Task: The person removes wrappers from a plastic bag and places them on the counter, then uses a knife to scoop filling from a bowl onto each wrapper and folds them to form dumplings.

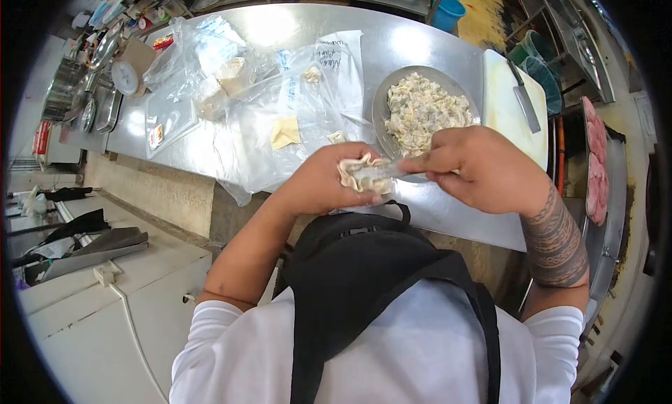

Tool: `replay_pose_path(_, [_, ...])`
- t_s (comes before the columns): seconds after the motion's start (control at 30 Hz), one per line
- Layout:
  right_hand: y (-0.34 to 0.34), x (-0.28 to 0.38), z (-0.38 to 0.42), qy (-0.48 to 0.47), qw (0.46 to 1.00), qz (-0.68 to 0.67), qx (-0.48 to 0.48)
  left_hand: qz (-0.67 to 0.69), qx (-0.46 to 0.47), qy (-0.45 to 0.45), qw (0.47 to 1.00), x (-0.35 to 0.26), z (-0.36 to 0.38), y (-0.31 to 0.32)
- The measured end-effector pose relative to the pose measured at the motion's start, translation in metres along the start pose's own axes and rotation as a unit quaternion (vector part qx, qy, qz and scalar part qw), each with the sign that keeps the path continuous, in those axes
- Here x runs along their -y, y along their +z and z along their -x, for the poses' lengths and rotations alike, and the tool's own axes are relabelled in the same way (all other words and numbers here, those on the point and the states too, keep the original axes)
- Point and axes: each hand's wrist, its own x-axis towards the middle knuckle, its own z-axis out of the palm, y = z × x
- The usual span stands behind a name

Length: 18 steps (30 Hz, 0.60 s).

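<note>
My left hand (323,179) is closed around a dumpling wrapper (348,172) with ruffled edges, cupped open toward the right. In my right hand (483,167) is a thin flat-bladed utensil (393,171), its tip at the wrapper's opening; motion blur hides its exact kind. Just beyond my right hand stands a round metal plate (380,110) heaped with chopped, pale filling (427,109). A square wrapper (285,132) lies on the plastic sheet (245,135) left of my hands. Partly hidden behind my left hand is a small pale dough piece (337,136).
A white cutting board (497,89) holds a cleaver (523,100) at the right. Wrapper packs in plastic (217,89) and a handwritten white bag (341,72) lie on the steel table (273,26). A tray of pink meat (595,162) stands at far right, metal pans (105,103) at far left.
</note>
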Motion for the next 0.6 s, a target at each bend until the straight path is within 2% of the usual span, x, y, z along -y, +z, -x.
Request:
replay_pose_path(0.07, [0.004,0.007,-0.010,0.013,0.999,0.005,0.047,-0.064,0.009,0.022,0.998,0.001,0.005,0.000])
replay_pose_path(0.17, [0.019,0.004,-0.015,0.034,0.997,-0.043,0.051,-0.157,-0.019,0.061,0.986,0.022,0.013,-0.005])
replay_pose_path(0.27, [0.037,-0.025,0.002,0.071,0.991,-0.102,-0.054,0.078,-0.077,-0.080,0.991,0.041,0.021,-0.031])
replay_pose_path(0.3, [0.050,-0.034,0.008,0.112,0.976,-0.146,-0.117,0.128,-0.096,-0.064,0.985,0.061,0.023,-0.046])
replay_pose_path(0.37, [0.088,-0.052,0.023,0.192,0.924,-0.227,-0.240,0.216,-0.176,-0.103,0.955,0.091,0.025,-0.075])
replay_pose_path(0.47, [0.143,-0.072,0.048,0.298,0.869,-0.311,-0.244,0.312,-0.253,-0.129,0.907,0.127,0.017,-0.102])
replay_pose_path(0.6, [0.224,-0.075,0.062,0.338,0.797,-0.426,-0.261,0.333,-0.296,-0.145,0.883,0.131,-0.007,-0.106])
